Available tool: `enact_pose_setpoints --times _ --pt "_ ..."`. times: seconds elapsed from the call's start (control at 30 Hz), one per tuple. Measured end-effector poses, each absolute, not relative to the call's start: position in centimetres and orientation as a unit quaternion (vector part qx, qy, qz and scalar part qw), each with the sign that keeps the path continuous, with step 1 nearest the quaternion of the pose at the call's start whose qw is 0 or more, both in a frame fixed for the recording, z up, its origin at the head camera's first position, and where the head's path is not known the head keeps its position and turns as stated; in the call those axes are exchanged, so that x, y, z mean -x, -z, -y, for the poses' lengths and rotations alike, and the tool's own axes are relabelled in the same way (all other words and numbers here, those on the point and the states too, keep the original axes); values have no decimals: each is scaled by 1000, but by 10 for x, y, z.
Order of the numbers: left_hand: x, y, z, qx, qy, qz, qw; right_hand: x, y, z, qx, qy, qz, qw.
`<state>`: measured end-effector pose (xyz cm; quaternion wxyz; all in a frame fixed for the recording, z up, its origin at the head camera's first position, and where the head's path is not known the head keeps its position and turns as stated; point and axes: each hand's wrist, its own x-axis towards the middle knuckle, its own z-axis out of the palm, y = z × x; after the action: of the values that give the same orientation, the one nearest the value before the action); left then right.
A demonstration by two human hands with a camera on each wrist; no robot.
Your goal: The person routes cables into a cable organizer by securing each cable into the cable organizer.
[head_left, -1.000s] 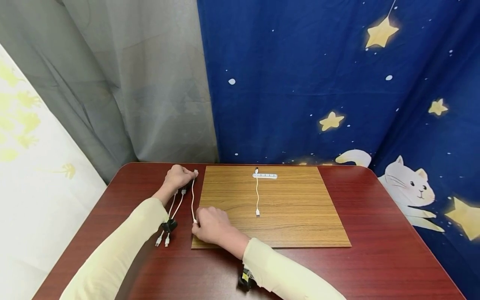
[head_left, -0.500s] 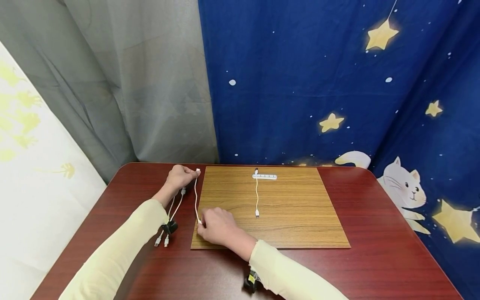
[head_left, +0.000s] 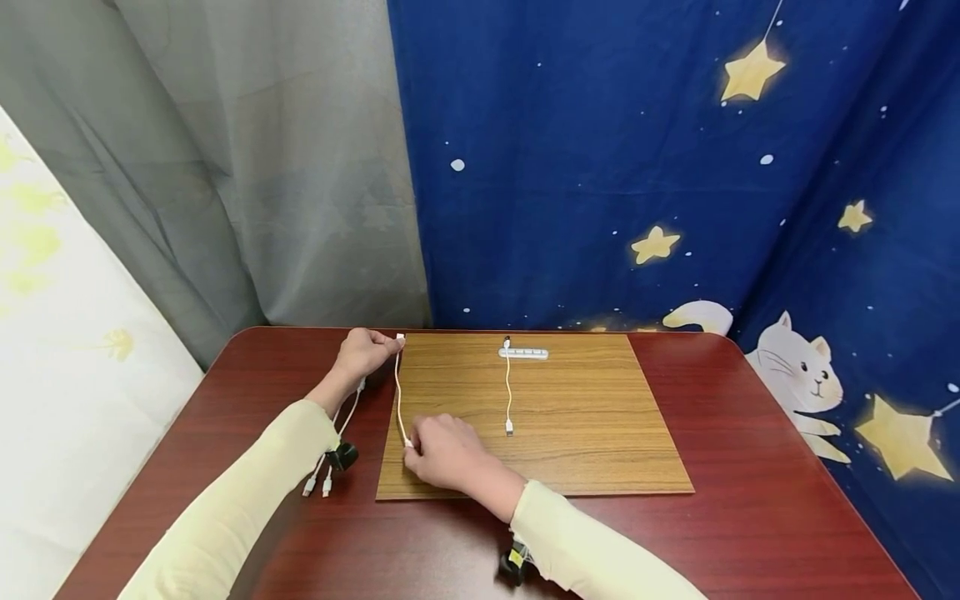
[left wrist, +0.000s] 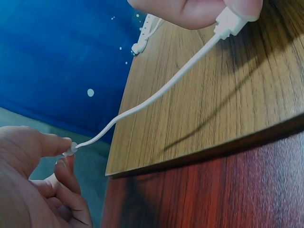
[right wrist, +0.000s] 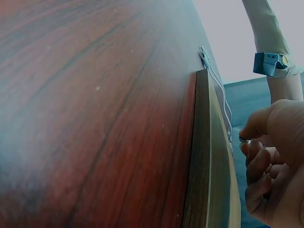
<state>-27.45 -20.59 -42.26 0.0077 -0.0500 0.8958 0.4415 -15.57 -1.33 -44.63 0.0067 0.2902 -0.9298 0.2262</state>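
A short white USB cable [head_left: 398, 396] is stretched between both hands over the left part of the wood-grain board [head_left: 585, 433]. My left hand [head_left: 366, 354] pinches its far plug between thumb and finger, by the board's back left corner. With thumb and fingers, my right hand [head_left: 453, 454] holds the near plug [left wrist: 232, 23], low above the board. In the left wrist view the cable sags slightly and casts a shadow on the board. A second white cable [head_left: 508, 396] lies on the board, its far end at a white slotted cable clip [head_left: 523, 354].
Two more white cables [head_left: 327, 486] lie on the red-brown table [head_left: 765, 492] at left, partly hidden under the left forearm. Behind the table's back edge hang a grey curtain [head_left: 300, 167] and a blue star-print curtain [head_left: 600, 167].
Both hands have shifted right together with the stretched cable, from beside the board's left edge to over its left part. The second cable and the clip stay in place on the board.
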Motion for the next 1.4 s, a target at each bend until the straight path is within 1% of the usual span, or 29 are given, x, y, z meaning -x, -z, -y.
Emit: enact_pose_setpoints --times 0.47,0.8,1.4 --pt "275 416 188 39 -467 -884 4 156 445 -2 -281 -229 932 -4" --pt "280 413 173 34 -487 -873 7 160 446 -18 -275 -227 934 8" --pt "283 415 155 30 -478 -878 15 157 446 -31 -268 -222 937 24"
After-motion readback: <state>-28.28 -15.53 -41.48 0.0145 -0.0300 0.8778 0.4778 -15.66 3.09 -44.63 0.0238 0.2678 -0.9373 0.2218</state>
